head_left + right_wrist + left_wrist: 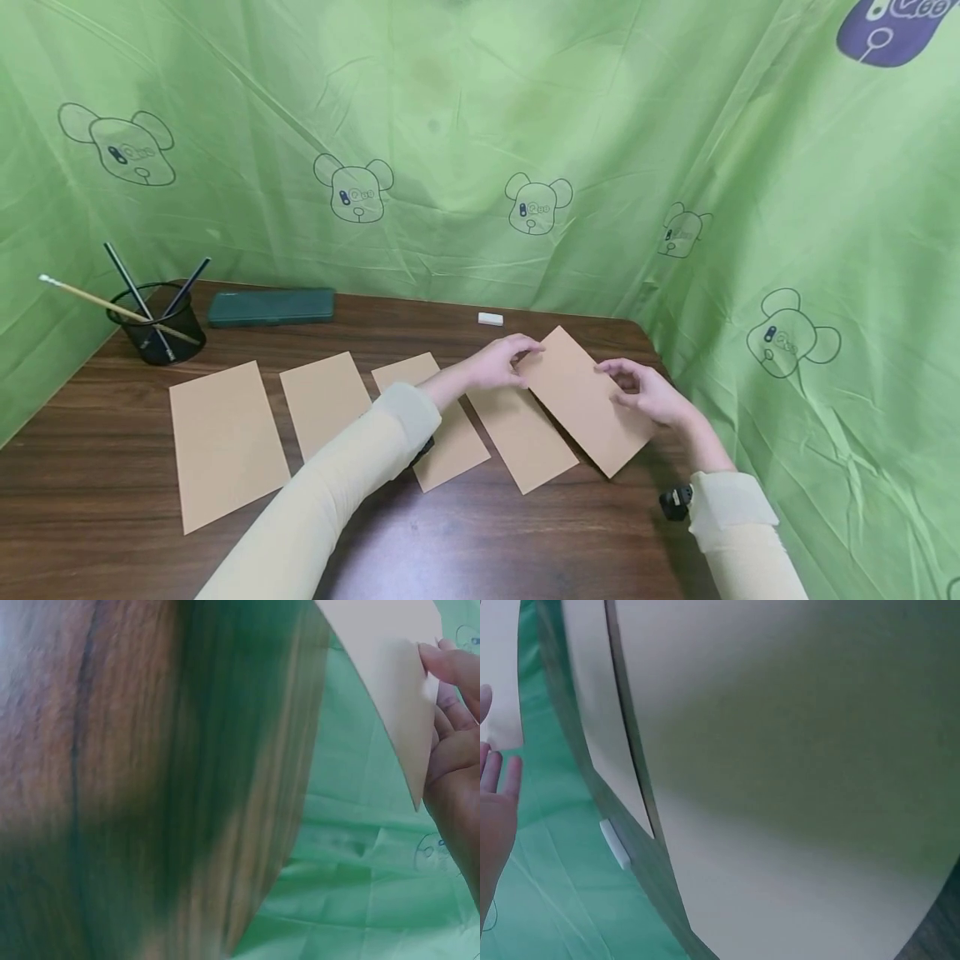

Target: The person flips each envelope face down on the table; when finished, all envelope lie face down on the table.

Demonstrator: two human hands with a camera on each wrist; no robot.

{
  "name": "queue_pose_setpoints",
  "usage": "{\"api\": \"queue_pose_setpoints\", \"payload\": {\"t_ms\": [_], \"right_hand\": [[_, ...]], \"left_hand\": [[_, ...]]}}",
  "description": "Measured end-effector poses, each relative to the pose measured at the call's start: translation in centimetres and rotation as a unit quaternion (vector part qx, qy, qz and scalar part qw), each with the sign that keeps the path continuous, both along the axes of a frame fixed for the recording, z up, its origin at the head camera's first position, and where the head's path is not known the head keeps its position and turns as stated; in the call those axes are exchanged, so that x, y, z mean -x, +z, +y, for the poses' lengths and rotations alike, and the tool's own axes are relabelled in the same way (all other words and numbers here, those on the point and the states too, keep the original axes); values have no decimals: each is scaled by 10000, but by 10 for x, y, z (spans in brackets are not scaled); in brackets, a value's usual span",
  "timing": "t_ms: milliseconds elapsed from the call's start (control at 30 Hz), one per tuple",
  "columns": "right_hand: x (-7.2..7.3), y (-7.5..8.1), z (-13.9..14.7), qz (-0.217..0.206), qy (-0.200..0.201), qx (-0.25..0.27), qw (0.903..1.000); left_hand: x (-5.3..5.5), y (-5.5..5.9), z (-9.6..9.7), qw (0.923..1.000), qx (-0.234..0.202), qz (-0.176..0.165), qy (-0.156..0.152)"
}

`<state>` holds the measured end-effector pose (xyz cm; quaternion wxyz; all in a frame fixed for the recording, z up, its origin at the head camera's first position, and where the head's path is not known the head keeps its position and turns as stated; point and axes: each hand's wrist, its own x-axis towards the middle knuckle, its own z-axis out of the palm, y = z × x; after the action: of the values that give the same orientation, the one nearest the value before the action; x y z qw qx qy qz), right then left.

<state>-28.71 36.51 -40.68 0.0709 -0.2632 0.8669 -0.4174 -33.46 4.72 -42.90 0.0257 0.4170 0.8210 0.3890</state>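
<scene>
A kraft-brown sheet stands slightly raised and slanted at the right end of a row of similar sheets. At its upper left edge, my left hand holds it between thumb and fingertips. My right hand pinches the opposite edge; in the right wrist view the thumb lies on the near face, with the fingers behind. Partly beneath the raised sheet is a fourth brown sheet. Under my left forearm lies a third sheet, partly covered.
Two more brown sheets, one at far left and one beside it, lie on the wooden table. Along the back are a mesh pen cup with pencils, a green case and a white eraser. Green curtain surrounds the table.
</scene>
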Motion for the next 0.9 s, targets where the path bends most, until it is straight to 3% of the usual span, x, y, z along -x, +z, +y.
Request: {"api": "queue_pose_setpoints", "payload": {"t_ms": [133, 333, 467, 600, 900], "right_hand": [[4, -8, 8, 19, -131, -40, 9999], [8, -23, 15, -3, -198, 38, 9998], [10, -34, 19, -498, -353, 190, 9980], [12, -42, 21, -865, -481, 194, 9949], [17, -44, 18, -707, -431, -572, 9949]], "left_hand": [[-3, -6, 0, 9979, 615, 220, -26], [-8, -14, 3, 9913, 1305, 100, -116], [-10, -18, 5, 9844, 1756, 21, -60], [-10, -23, 5, 9796, 2008, 73, -22], [-12, -29, 9, 9720, 2333, -236, 122]]}}
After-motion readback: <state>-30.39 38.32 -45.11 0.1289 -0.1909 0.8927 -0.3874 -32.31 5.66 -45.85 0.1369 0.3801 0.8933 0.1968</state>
